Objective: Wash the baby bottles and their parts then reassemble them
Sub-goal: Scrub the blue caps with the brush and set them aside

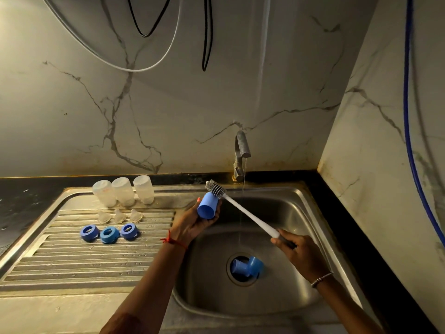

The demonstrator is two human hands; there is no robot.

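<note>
Slip hazard at sink basin (212, 297): left hand (190, 225) clasped blue cap (206, 209) above the basin's left rim, right hand (296, 251) gripped bottle brush (248, 213); wet plastic could drop onto two caps (248, 267) covering the basin's drain.

Bare basin floor (216, 297) around two blue caps (249, 266) at drain (240, 282); tap (242, 150) behind.

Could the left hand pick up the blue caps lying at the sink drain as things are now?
Probably not yet: the left hand is full, gripping another blue cap. The way down to the caps at the drain looks free, though.
</note>
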